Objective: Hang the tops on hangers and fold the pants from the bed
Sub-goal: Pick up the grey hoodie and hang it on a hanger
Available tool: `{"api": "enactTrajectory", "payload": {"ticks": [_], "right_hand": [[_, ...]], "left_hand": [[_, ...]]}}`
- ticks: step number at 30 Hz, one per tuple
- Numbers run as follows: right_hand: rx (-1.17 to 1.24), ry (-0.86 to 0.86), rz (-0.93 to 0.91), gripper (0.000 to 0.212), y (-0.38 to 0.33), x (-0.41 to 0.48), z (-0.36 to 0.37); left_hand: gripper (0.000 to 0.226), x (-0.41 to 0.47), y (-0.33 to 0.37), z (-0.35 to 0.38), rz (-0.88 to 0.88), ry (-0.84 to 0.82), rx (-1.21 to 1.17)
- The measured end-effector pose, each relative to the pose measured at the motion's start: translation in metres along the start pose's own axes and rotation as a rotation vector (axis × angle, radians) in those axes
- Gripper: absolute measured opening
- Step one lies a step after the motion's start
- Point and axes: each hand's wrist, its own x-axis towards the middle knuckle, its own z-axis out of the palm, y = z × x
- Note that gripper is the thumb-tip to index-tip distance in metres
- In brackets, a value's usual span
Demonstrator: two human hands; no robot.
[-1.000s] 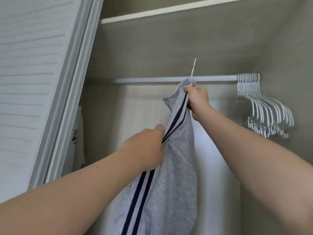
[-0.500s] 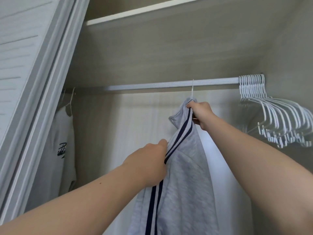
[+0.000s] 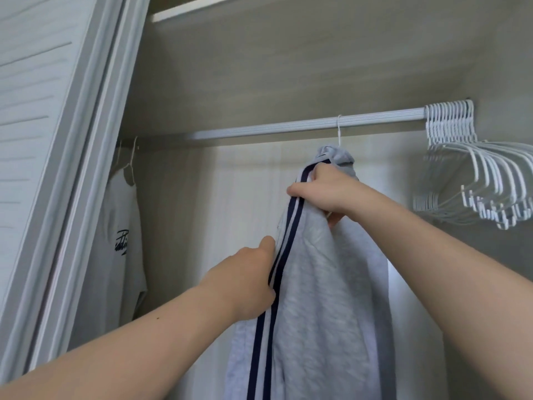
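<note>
While the grey top (image 3: 317,284) hung from a white hanger (image 3: 339,129) whose hook sat over the rod (image 3: 259,130), the step in hand looked to be the hanging of one top in the wardrobe, and near its end. The right hand (image 3: 323,192) was curled tight round the cloth just below the collar, at the striped seam. The left hand (image 3: 245,278) gripped the same striped edge lower down, fingers closed on it. The top draped between and below the two hands, bunched at the neck (whether its shoulders sat square on the hanger could not be told, since the cloth hid the hanger's arms). Far to the left a white tee (image 3: 121,226) hung on the same rod, well apart; spare hangers (image 3: 450,122) crowded the right end. By my judgement the next move called for making sure the hook bore the weight, tugging the cloth straight, then letting go with both hands and fetching the next garment from the bed
</note>
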Motion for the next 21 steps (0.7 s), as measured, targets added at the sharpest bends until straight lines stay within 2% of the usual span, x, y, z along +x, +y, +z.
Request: {"api": "enactTrajectory", "payload": {"ticks": [2, 8, 21], "right_hand": [[-0.073, 0.075, -0.055, 0.025, -0.004, 0.001, 0.005], [-0.137, 0.207, -0.172, 0.025, -0.011, 0.019, 0.032], [0.113, 0.119, -0.367, 0.018, -0.053, 0.052, 0.108]], "left_hand": [[0.029, -0.005, -0.005, 0.002, -0.016, -0.019, 0.015], [0.029, -0.015, -0.026, -0.009, -0.036, 0.021, 0.031], [0.030, -0.032, -0.092, -0.028, -0.219, 0.025, 0.098]]}}
